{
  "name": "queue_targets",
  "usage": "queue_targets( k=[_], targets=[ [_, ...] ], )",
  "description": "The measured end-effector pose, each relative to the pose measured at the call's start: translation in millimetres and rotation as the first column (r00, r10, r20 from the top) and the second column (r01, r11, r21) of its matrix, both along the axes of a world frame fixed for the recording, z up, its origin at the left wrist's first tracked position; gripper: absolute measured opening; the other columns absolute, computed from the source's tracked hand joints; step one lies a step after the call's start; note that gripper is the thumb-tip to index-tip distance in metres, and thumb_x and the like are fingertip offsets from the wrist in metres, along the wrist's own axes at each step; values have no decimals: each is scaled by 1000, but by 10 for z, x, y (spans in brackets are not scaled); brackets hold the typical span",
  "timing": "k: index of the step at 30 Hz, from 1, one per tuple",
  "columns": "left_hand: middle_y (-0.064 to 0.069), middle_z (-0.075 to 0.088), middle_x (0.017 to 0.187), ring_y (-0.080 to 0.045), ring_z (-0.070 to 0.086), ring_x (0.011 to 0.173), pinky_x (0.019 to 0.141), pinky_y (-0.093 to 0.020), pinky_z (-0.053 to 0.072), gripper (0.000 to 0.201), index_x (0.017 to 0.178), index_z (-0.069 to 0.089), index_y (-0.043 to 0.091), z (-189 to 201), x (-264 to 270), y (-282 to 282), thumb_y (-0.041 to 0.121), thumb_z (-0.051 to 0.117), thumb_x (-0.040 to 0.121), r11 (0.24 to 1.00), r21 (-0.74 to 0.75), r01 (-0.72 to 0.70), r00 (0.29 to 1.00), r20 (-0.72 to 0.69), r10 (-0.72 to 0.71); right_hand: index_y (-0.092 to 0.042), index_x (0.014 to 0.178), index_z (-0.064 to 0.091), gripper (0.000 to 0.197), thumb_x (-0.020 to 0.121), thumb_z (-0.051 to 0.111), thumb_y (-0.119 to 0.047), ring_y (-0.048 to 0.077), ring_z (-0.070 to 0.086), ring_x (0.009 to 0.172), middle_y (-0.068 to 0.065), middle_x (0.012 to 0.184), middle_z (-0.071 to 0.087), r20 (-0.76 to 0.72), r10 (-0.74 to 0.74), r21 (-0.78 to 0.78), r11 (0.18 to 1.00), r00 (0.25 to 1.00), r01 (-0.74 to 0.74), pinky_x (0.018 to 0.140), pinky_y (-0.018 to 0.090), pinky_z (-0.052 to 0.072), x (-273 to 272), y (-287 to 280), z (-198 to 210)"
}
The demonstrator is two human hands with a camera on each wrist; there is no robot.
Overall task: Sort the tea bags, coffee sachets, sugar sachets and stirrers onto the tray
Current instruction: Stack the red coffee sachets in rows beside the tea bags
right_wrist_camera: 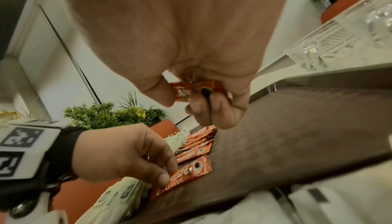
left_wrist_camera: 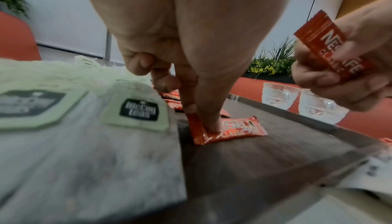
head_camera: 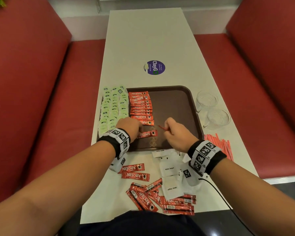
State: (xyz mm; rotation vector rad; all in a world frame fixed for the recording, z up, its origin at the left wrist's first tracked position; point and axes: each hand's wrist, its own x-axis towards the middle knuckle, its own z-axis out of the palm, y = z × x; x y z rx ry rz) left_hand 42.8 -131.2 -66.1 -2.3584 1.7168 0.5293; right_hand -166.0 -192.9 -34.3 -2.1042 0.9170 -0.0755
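My left hand (head_camera: 129, 127) presses a coffee sachet (head_camera: 147, 134) flat onto the brown tray (head_camera: 177, 106), thumb and fingertip bearing on its left end. This sachet lies just near of the coffee sachet row (head_camera: 140, 107), which runs along the tray's left part. Tea bags (head_camera: 113, 108) cover the tray's left edge. My right hand (head_camera: 176, 133) is curled around a second coffee sachet (left_wrist_camera: 337, 49), held above the tray. Loose coffee sachets (head_camera: 160, 196), sugar sachets (head_camera: 169, 169) and stirrers (head_camera: 220, 143) remain on the table (head_camera: 152, 40).
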Motion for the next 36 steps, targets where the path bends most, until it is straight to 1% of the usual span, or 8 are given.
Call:
queue_targets(
  k=[3,8,14,18,24,29,33,36],
  targets=[
    [3,69,108,-22,62,102,89,-34,49,17,105,71,38,-33,18,-69,41,68,89,1000,-24,20,999,47,-19,-14,93,49,5,95,51,-10,14,49,63,-1,75,57,9,-22,-17,1000,1000,22,60,27,41,-22,-45,-54],
    [6,69,106,-20,62,101,88,-36,53,22,106,72,36,-3,-32,-111,44,70,86,990,41,138,990,-37,-136,-21,96,53,6,96,57,-16,18,60,71,1,81,65,29,-43,-19,999,999,44,66,31,47,-21,-95,-147],
    [6,69,107,-20,63,102,88,-36,53,16,104,72,34,74,80,-282,34,68,88,994,69,86,996,-4,-86,-27,95,52,7,99,55,-23,14,64,69,-2,81,70,40,-8,-4,1000,999,8,68,37,55,11,-161,-285],
    [5,69,105,-19,63,99,85,-34,53,13,101,72,32,97,141,-358,30,67,89,997,32,69,998,8,-70,-26,98,56,5,101,56,-22,2,64,73,-9,80,72,32,24,7,1000,999,-24,73,28,53,26,-174,-292],
    [6,69,100,-18,62,95,84,-37,54,15,100,71,31,76,182,-329,40,64,90,996,-54,67,997,-19,-68,-25,98,65,5,99,60,-26,9,64,80,-7,82,69,10,28,2,1000,1000,-28,76,27,50,75,-217,-278],
    [8,63,78,-12,56,75,72,-32,48,37,85,69,25,205,64,-191,51,46,99,942,-321,100,951,-247,-186,-22,97,66,10,98,61,-30,8,59,77,-6,84,65,-31,33,-10,999,999,-33,69,24,44,142,-244,-271],
    [15,63,87,-8,53,88,79,-28,43,19,100,73,33,261,9,-101,46,62,92,920,-296,255,910,-249,-332,-26,93,64,7,98,62,-30,9,58,75,-7,82,63,-25,69,-19,997,997,-70,65,23,42,196,-238,-232],
    [13,64,88,-9,51,90,81,-29,41,14,98,74,31,219,63,-40,39,64,92,925,-317,208,929,-233,-289,-25,98,66,5,98,62,-28,10,58,76,-6,85,64,-42,84,-24,996,996,-85,68,25,43,217,-231,-210]
  ],
)
